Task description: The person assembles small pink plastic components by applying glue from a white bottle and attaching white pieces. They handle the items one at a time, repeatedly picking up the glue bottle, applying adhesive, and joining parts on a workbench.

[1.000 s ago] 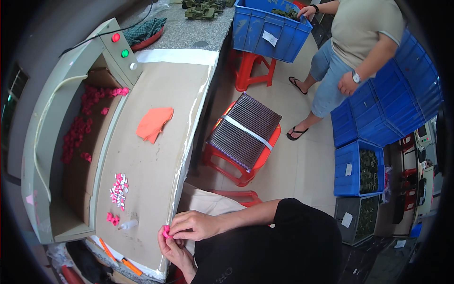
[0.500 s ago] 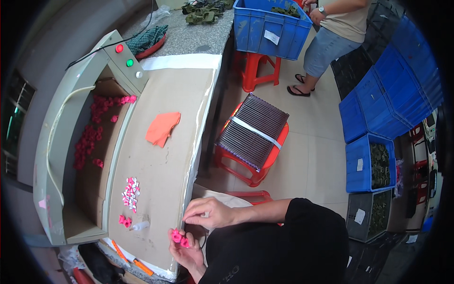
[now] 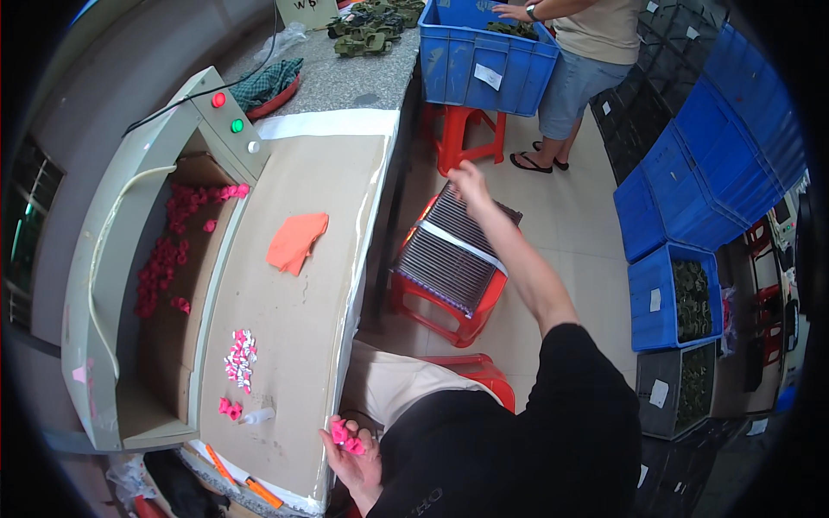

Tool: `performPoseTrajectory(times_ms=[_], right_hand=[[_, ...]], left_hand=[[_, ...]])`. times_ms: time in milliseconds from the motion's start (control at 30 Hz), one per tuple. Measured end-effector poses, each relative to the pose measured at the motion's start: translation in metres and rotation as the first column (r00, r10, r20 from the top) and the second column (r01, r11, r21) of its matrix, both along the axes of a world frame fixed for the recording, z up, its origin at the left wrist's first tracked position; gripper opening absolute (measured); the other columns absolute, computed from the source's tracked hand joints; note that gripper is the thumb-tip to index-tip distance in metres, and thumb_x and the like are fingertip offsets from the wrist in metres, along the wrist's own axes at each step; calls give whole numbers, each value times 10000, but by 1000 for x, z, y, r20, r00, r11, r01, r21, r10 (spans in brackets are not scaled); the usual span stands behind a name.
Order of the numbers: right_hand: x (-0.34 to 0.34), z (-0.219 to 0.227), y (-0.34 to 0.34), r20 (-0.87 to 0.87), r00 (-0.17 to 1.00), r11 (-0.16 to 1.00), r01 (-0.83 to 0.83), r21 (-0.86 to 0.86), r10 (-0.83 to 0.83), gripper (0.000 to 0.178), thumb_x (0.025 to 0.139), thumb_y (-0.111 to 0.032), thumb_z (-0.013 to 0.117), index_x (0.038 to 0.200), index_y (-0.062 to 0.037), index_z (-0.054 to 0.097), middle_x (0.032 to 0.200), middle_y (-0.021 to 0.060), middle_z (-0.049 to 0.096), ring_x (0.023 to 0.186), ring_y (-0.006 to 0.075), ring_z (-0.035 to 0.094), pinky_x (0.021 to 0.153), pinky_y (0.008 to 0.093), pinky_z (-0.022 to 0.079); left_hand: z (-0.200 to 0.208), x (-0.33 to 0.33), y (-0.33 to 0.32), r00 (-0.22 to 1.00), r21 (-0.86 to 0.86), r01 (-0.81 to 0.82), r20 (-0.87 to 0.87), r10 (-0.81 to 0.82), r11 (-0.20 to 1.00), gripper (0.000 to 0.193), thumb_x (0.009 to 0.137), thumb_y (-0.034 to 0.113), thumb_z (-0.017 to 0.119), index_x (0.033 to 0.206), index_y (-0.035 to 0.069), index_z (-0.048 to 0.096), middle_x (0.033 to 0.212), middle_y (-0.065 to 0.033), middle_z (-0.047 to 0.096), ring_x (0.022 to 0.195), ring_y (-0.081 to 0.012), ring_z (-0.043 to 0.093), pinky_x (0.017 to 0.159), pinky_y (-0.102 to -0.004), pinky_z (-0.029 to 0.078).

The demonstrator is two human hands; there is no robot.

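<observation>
My left hand [image 3: 356, 462] is closed around a few small pink flower-shaped pieces [image 3: 347, 438], low beside the table's near edge. My right arm is stretched out over the red stool. The right hand [image 3: 467, 183], fingers curled together, is at the far edge of a dark ribbed panel [image 3: 449, 250] with a white strap across it; whatever it pinches is too small to make out. On the table, a heap of small pink-and-white bits [image 3: 241, 358] lies near two pink pieces [image 3: 230, 408] and a small translucent bottle [image 3: 257, 417].
An orange cloth [image 3: 297, 243] lies on the table. An open-fronted grey machine [image 3: 95, 285] holds many pink pieces [image 3: 162, 274]. Orange cutters [image 3: 262, 492] lie at the table's end. A blue crate [image 3: 488, 65] stands on a red stool beside another person [image 3: 596, 43]. Blue crates [image 3: 691, 173] are stacked right.
My right hand has moved from beside the left hand out to the ribbed panel's far edge. The left hand has shifted slightly right, keeping the pink pieces. The other person has moved slightly left.
</observation>
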State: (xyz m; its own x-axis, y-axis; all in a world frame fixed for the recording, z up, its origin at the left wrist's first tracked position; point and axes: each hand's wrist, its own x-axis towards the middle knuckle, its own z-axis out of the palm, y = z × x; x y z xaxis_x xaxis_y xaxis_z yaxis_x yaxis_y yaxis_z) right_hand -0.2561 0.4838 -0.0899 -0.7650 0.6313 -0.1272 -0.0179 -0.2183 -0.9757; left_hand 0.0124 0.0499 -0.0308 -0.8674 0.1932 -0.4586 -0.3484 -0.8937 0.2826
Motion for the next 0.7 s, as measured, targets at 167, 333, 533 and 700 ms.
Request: performPoseTrajectory(times_ms=[167, 333, 533, 700], right_hand=[[-66, 25, 92, 121, 979, 966, 131, 222, -161, 402, 752, -85, 589, 1087, 52, 411, 692, 52, 551, 459, 78, 491, 331, 219, 340], [-62, 7, 62, 140, 990, 972, 3, 235, -37, 472, 752, -54, 588, 1195, 13, 441, 726, 47, 590, 462, 87, 495, 347, 220, 358], [31, -28, -60, 239, 864, 892, -451, -23, 443, 285, 737, -58, 623, 1013, 5, 585, 728, 34, 591, 553, 80, 518, 407, 207, 398], [86, -5, -133, 205, 815, 840, -533, -102, 542, 252, 821, -95, 592, 1051, 7, 579, 814, 23, 607, 624, 41, 508, 470, 161, 394]], left_hand=[[-6, 2, -1, 997, 14, 52, -50, -51, 999, 409, 936, 435, 356, 1124, 108, 514, 900, -97, 583, 494, -171, 455, 378, -255, 345], [2, 3, 1, 999, -25, -8, -39, 7, 1000, 332, 947, 366, 374, 1135, 120, 494, 928, -92, 579, 511, -183, 482, 383, -255, 354], [-1, 0, -5, 995, 41, 31, -97, -27, 999, 246, 959, 290, 364, 1084, 109, 474, 922, -106, 573, 557, -223, 553, 369, -246, 372], [-8, 4, -22, 984, 105, 67, -174, -48, 992, 191, 953, 255, 381, 1001, 83, 448, 842, -129, 559, 591, -269, 600, 320, -231, 382]])
